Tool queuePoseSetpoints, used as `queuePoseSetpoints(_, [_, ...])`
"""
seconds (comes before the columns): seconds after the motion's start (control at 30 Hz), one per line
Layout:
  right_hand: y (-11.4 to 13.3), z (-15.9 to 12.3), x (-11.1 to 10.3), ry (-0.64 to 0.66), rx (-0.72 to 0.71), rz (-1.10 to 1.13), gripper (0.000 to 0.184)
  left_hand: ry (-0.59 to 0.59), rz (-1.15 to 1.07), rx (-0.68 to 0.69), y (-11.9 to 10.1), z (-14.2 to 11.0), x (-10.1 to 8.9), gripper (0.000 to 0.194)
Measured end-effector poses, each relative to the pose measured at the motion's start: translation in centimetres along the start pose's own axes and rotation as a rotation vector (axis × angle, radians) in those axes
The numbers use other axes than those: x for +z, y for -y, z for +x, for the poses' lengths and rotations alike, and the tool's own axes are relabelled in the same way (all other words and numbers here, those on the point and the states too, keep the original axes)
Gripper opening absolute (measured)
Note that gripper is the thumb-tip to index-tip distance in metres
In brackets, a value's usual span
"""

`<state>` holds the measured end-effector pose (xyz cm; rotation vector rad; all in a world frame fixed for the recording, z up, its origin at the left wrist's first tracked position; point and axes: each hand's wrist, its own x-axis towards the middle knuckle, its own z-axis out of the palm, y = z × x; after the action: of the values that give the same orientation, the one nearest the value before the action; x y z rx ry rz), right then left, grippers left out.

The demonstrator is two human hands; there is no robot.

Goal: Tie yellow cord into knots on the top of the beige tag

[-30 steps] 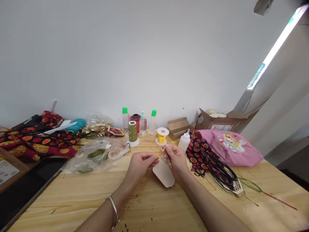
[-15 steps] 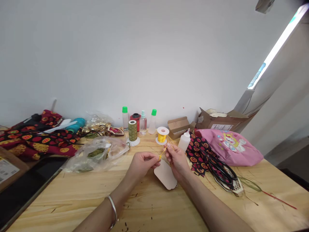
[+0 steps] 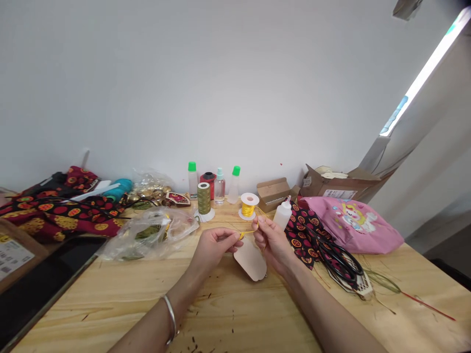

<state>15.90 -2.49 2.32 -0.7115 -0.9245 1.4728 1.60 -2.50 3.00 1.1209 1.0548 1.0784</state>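
Observation:
Between my two hands a yellow cord (image 3: 249,232) runs nearly level and looks taut. My left hand (image 3: 218,243) pinches it beside a small loop or knot at the fingertips. On the other side, my right hand (image 3: 271,239) grips the cord between thumb and forefinger. A pale, flat, tag-like piece (image 3: 250,261) with a scalloped lower end hangs tilted just below the fingers; its top edge is partly hidden by them. Behind the hands stands a white spool of yellow cord (image 3: 248,208), with a strand leading toward my right hand.
A white squeeze bottle (image 3: 282,214) and black-handled scissors (image 3: 340,262) lie to the right, near a pink bag (image 3: 355,225). At left are a clear plastic bag (image 3: 147,235) and patterned fabric (image 3: 55,215). A green thread spool (image 3: 203,200) stands by small bottles along the wall.
My right hand has drawn slightly away from the left, so the yellow cord between them now stretches straighter and longer. The pale piece has swung up a little.

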Motion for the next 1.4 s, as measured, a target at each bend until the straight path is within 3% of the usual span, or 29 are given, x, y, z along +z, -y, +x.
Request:
queuePoseSetpoints(0.13, [0.2, -0.1, 0.2, 0.021, -0.067, -0.374, 0.017, 0.003, 0.01, 0.027, 0.1, 0.0, -0.1, 0.017])
queuePoseSetpoints(0.27, [0.1, 0.0, 0.0, 0.09, -0.288, -0.864, 0.013, 0.028, 0.019, 0.033, 0.3, 0.0, -0.3, 0.017])
queuePoseSetpoints(0.4, [0.2, 0.2, -0.5, 0.172, -0.445, -1.06, 0.015, 0.036, 0.048, 0.048, 0.3, -0.1, -0.3, 0.018])
queuePoseSetpoints(0.67, [0.1, -0.4, -0.2, 0.181, -0.436, -1.085, 0.017, 0.085, 0.118, 0.106, 0.4, -0.2, -0.2, 0.017])
queuePoseSetpoints(0.87, [0.5, -0.9, 0.1, 0.163, -0.441, -1.094, 0.018, 0.048, 0.176, 0.148, 0.4, -0.4, -0.1, 0.018])
queuePoseSetpoints(1.4, [0.5, -0.7, 0.4, 0.043, -0.249, -0.844, 0.015, 0.081, 0.082, 0.102, -0.1, -0.2, -0.5, 0.018])
